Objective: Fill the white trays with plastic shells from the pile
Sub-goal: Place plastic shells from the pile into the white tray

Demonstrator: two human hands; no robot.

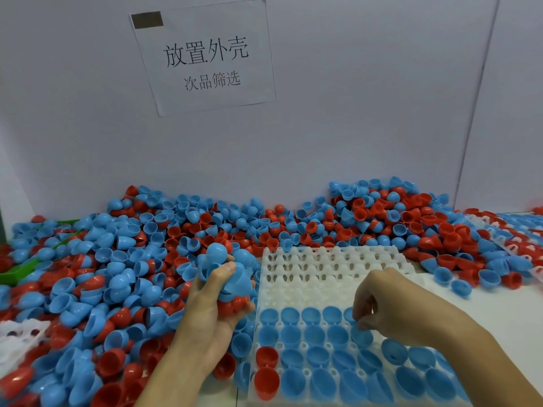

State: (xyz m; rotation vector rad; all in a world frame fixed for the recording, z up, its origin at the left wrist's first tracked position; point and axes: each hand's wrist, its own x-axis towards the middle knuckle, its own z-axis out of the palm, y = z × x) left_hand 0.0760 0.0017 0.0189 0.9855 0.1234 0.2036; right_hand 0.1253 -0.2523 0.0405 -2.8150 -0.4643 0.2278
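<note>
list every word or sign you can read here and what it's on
"放置外壳" in large black characters on the white paper sheet stuck to the grey wall behind the pile.
"次品筛选" in smaller black characters below it, on the same sheet.
The dark rectangular patch at the sheet's top left corner shows no readable text.
No readable text on the blue and red plastic shells or the white plastic tray.

We see our left hand (216, 301) gripping a bunch of blue and red shells (226, 277) left of the white tray (332, 268), our right hand (390, 304) pinching a blue shell (360, 331) over its filled near rows, the pile (147, 230) behind
</note>
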